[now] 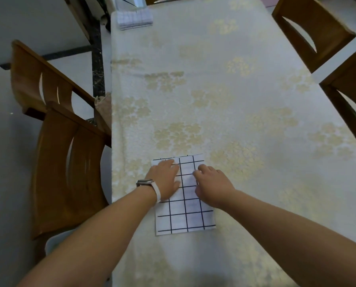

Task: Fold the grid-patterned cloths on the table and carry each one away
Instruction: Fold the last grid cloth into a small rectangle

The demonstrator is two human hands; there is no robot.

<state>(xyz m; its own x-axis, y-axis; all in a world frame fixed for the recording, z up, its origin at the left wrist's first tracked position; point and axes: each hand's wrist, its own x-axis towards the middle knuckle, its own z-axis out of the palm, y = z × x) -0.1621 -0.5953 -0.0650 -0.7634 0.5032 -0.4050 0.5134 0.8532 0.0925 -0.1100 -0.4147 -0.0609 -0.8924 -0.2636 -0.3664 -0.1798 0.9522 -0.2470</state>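
Observation:
A white cloth with a dark grid pattern [186, 212] lies folded into a narrow rectangle near the front left of the table [224, 90]. My left hand [165, 179], with a watch on its wrist, presses flat on the cloth's far left part. My right hand [212, 183] rests on the cloth's right side with its fingers bent; I cannot tell whether they pinch the fabric. A stack of folded grid cloths [134, 18] sits at the table's far left corner.
The table wears a cream tablecloth with pale flower prints. Two wooden chairs [65, 162] stand along its left side and two more [311, 32] along the right. A glass object [129, 2] stands behind the far stack.

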